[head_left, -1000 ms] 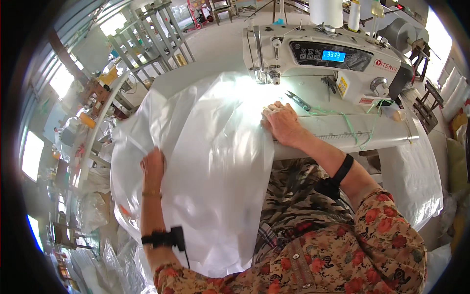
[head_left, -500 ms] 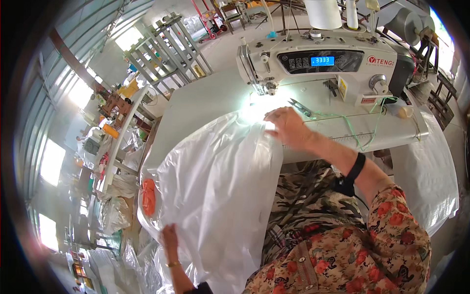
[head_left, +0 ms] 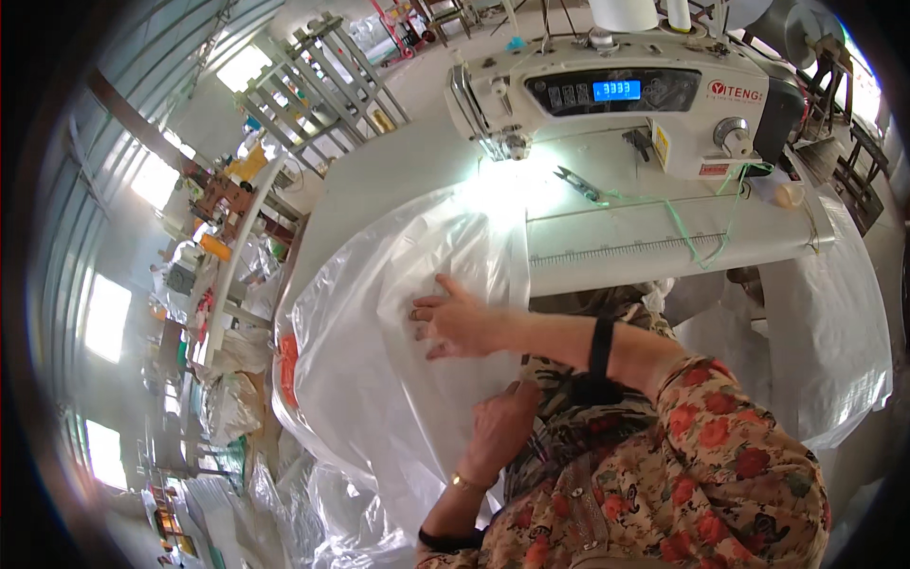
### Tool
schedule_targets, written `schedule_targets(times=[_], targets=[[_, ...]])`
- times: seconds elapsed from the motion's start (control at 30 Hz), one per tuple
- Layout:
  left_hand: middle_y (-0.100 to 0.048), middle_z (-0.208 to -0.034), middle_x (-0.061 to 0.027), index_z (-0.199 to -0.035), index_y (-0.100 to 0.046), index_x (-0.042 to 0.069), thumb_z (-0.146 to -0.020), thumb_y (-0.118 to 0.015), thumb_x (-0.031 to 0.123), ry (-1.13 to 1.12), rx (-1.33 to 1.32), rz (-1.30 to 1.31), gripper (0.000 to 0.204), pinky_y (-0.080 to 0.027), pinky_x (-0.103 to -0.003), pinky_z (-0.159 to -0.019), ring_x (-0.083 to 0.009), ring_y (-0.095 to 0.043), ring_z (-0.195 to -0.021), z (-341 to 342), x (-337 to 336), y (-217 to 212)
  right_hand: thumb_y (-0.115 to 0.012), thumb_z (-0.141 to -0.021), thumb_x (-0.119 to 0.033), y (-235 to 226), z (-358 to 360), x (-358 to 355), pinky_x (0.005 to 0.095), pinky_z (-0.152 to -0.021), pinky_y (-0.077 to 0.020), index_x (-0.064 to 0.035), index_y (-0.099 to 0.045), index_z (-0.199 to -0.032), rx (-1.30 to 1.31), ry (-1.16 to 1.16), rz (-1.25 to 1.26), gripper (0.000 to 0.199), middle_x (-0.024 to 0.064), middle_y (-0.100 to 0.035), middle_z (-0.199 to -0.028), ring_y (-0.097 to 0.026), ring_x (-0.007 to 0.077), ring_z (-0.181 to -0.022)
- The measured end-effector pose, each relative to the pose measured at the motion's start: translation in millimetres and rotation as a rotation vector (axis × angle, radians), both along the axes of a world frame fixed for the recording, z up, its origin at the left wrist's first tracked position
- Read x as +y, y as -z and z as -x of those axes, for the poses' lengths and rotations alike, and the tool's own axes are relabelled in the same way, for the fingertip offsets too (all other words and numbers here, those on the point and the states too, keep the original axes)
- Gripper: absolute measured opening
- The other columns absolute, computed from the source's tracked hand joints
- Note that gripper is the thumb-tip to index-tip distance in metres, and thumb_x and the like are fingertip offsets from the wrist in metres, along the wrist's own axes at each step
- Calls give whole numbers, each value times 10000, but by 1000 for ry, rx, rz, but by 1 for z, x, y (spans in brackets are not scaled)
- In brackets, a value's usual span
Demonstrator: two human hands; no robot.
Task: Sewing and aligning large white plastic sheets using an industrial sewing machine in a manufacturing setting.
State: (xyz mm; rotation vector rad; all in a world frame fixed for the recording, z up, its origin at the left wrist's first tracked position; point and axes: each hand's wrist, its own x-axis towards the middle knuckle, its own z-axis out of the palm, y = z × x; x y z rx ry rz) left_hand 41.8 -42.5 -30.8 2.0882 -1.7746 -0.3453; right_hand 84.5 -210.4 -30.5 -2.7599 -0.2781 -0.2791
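A large translucent white plastic sheet (head_left: 351, 332) drapes over the left part of the sewing table and hangs down its near side. Its far end lies under the brightly lit needle area of the white sewing machine (head_left: 531, 71). My right hand (head_left: 458, 320) rests on the sheet with its fingers spread apart. Just below it, close to my lap, my left hand (head_left: 504, 422) is closed on the sheet near its right edge; the fingertips are partly hidden. Thread snips (head_left: 576, 183) lie on the table right of the needle.
Green thread (head_left: 678, 223) trails over the table (head_left: 616, 270) and its ruler strip. An orange bundle (head_left: 288, 370) sits by the table's left edge. More plastic sheeting (head_left: 825, 322) hangs at the right. Cones of white thread (head_left: 624, 13) stand behind the machine. A grey metal rack (head_left: 322, 90) stands beyond.
My right hand has moved from beside the needle down and left onto the sheet. My left hand has come from the sheet's left side to its right edge near my lap.
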Motion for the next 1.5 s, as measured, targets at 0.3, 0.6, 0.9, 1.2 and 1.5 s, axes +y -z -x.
schedule_targets(times=[0.3, 0.6, 0.9, 1.2, 1.5], targets=[[-586, -1169, -194, -1369, -444, 28, -898, -646, 209, -625, 374, 259, 543, -486, -477, -841, -361, -615, -961, -49, 46, 54, -558, -900, -160, 53, 113, 16, 424, -625, -525, -91, -604, -1180, 253, 1, -89, 292, 142, -648, -787, -654, 322, -700], [-402, -1447, -250, -1422, -367, -29, -914, -609, 408, -778, -110, -112, 713, -273, -441, -1133, -384, -374, -1340, -172, 45, 46, -629, -785, -83, 27, 128, 18, 459, -640, -500, -61, -594, -1014, 152, 61, -337, 232, 142, -647, -733, -653, 352, -715], [-575, -1217, -272, -1272, -503, -70, -967, -511, 238, -557, -454, -7, 433, -409, -427, -1021, -404, -523, -1159, -233, 83, 0, -696, -770, -162, -48, 181, 3, 443, -701, -515, -92, -608, -966, -11, -193, -278, 226, 126, -637, -769, -646, 357, -745], [-652, -851, -98, -919, -674, 66, -839, -679, 235, -609, 429, 116, 188, -509, -386, -687, -312, -617, -733, -121, 63, 221, -687, -815, -134, -65, 204, -4, 331, -654, -494, -63, -664, -942, -199, -205, -806, 147, 70, -656, -756, -650, 294, -709], [-670, -831, -162, -987, -658, 24, -850, -666, 128, -876, 329, 201, 172, -531, -377, -666, -325, -646, -711, -145, 68, 231, -713, -843, -173, -40, 215, -13, 378, -778, -520, -72, -706, -951, -390, -139, -776, 148, 115, -697, -935, -673, 331, -862]])
